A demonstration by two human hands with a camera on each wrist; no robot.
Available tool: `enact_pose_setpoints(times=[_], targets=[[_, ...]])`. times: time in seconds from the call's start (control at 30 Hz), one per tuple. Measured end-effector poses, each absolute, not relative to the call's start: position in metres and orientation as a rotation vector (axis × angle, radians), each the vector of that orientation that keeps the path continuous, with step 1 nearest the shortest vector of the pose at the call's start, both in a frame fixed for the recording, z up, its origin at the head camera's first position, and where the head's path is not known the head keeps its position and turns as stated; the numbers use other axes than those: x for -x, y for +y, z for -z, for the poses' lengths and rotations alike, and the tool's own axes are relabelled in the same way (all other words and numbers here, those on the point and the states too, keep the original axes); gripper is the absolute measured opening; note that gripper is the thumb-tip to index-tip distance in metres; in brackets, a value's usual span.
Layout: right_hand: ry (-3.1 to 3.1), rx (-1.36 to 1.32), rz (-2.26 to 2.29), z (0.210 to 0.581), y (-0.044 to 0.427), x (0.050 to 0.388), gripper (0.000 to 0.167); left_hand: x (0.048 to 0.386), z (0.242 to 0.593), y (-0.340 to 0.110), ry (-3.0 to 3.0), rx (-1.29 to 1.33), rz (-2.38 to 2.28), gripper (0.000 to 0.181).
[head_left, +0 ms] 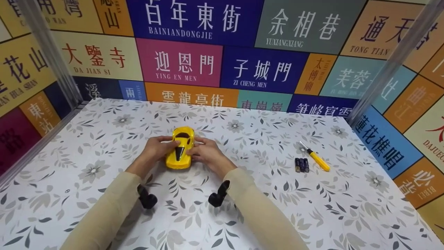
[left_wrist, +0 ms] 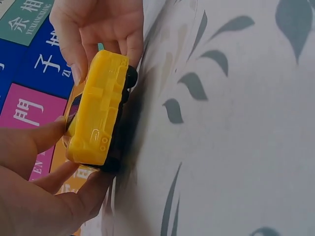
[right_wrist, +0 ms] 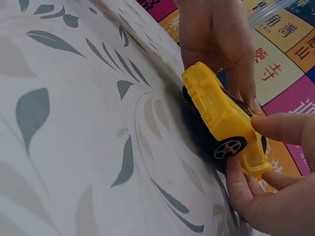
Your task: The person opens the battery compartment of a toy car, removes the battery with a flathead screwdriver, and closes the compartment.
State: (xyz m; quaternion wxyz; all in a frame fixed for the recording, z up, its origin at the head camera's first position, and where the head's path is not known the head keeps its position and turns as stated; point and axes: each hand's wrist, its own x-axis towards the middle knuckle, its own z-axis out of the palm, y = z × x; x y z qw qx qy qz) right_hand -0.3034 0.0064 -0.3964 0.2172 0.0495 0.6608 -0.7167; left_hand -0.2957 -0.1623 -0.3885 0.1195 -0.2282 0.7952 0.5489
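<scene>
A yellow toy car (head_left: 182, 143) with dark windows and black wheels sits between both hands, near the middle of the table. My left hand (head_left: 155, 150) grips its left side, thumb on the top and fingers along the side. From the other side my right hand (head_left: 209, 152) grips it, the thumb against the upper body. In the left wrist view one end of the toy car (left_wrist: 101, 105) faces the camera, its wheels toward the tabletop. The right wrist view shows a spoked wheel (right_wrist: 230, 147). The car's underside is hidden.
To the right on the flower-patterned table (head_left: 263, 208) lie a screwdriver (head_left: 318, 159) with a yellow handle and three small dark batteries (head_left: 301, 165) side by side. Printed panels (head_left: 178, 62) with lettering stand behind the table and along its sides.
</scene>
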Motion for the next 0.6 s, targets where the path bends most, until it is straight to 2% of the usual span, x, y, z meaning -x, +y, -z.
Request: enact_pose_setpoints(times=[0.23,0.43,0.6], targets=[[1.932,-0.198,1.936,0.398,-0.004,0.306,0.076,0.296,0.387,-0.167,2.38,0.666,-1.536,0.057],[2.087,-0.306,1.823,0.391,-0.011,0.299,0.068,0.293,0.381,-0.168,2.425,0.621,-1.482,0.054],[2.091,-0.281,1.782,0.39,-0.007,0.295,0.068,0.289,0.374,-0.182,2.465,0.535,-1.387,0.061]])
